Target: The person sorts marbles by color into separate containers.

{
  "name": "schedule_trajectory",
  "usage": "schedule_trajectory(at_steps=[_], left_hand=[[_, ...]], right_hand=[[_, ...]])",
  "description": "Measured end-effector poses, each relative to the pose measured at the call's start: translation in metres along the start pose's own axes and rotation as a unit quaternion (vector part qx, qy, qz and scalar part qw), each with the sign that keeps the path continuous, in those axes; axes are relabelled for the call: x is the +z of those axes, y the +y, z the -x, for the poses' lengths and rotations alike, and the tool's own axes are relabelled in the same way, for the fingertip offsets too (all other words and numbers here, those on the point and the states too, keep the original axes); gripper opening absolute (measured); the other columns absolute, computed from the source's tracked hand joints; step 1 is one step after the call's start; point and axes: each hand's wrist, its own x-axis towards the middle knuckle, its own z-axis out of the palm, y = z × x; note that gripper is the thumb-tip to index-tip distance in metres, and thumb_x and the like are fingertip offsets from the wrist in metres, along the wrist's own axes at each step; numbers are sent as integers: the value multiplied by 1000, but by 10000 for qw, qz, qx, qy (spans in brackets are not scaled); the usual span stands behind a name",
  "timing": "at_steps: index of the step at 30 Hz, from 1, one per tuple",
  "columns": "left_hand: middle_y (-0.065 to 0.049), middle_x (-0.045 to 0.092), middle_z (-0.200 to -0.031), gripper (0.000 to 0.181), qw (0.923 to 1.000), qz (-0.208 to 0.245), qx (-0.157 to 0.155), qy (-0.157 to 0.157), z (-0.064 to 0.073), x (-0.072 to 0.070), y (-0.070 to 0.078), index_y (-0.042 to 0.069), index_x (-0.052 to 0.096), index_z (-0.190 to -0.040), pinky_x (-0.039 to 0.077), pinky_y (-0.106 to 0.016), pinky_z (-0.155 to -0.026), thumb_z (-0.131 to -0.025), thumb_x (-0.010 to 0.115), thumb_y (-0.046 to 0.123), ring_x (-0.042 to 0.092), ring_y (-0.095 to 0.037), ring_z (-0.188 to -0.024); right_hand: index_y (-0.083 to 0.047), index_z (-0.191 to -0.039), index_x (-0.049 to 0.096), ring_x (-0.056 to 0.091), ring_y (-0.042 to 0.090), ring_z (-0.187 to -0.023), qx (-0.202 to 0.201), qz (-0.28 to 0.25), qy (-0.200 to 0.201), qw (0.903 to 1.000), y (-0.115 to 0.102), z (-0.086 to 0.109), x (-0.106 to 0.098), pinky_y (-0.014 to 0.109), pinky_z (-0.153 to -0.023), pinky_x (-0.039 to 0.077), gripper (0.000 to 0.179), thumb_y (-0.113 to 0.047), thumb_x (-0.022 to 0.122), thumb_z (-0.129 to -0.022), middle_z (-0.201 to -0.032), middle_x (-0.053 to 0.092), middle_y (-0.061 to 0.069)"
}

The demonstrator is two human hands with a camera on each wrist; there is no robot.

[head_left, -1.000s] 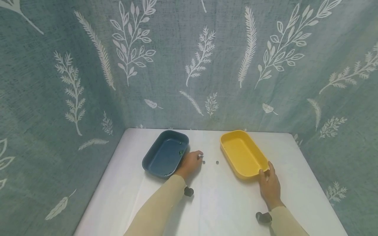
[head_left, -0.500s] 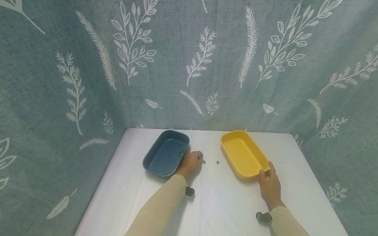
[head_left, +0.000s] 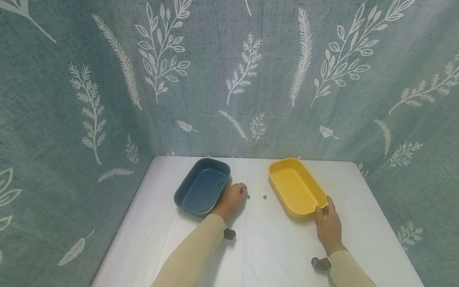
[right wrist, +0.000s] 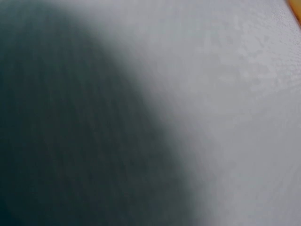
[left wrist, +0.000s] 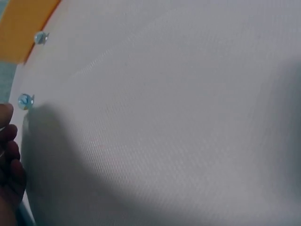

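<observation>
My left hand (head_left: 233, 198) reaches past the right side of a blue tray (head_left: 178, 190). Its fingers are curled, with thumb and index finger pinching a small shiny piece at their tips, mostly hidden by the fingers. To the right of these fingers, two small greyish pieces, one near (head_left: 248, 197) and one farther (head_left: 265, 197), lie on the white table. In the left wrist view the nearer piece (left wrist: 25, 101) looks glassy and bluish. My right hand (head_left: 328, 227) holds the near right corner of a yellow tray (head_left: 294, 189), thumb and index finger either side of it.
Several small green pieces (head_left: 221, 185) lie along the right side inside the blue tray. A patterned grey-green cloth (head_left: 208, 79) hangs behind and on both sides of the white table (head_left: 265, 247). The right wrist view is mostly dark blur and tabletop.
My left thumb and index finger have closed together around the small piece. The right hand and both trays have stayed in place.
</observation>
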Motion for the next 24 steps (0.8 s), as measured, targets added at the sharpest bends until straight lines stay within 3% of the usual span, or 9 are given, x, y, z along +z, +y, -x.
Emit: schedule_trajectory(at_steps=[4,9,17,24], left_hand=[[-2,67,-107,19,9999,146,-26,35,2,0,3,14,68,-109,48,-40,-94,-96,58,22,62,-22,-107],[4,66,-103,19,10000,-7,-79,-60,5,1,11,18,68,-110,50,-38,-90,-94,62,25,62,-18,-102],[6,66,-98,19,9991,-377,201,-32,6,7,24,18,69,-110,51,-33,-85,-92,67,25,62,-15,-94],[6,67,-95,18,9979,-311,576,-20,5,16,31,17,69,-108,51,-28,-71,-92,67,26,59,-9,-78]], right_hand=[[-20,-157,11,43,48,-122,-77,-27,38,10000,1,-1,-1,65,-102,29,65,-43,39,-103,-136,47,28],[-20,-157,11,43,49,-122,-104,-29,51,9999,2,-1,0,65,-102,29,64,-42,38,-104,-135,47,28],[-22,-158,9,38,49,-128,140,11,-68,9999,2,-1,1,66,-105,26,67,-48,36,-103,-141,42,27],[-22,-158,9,36,50,-130,78,22,-50,10000,3,-2,0,67,-104,25,66,-46,36,-103,-146,39,27]])
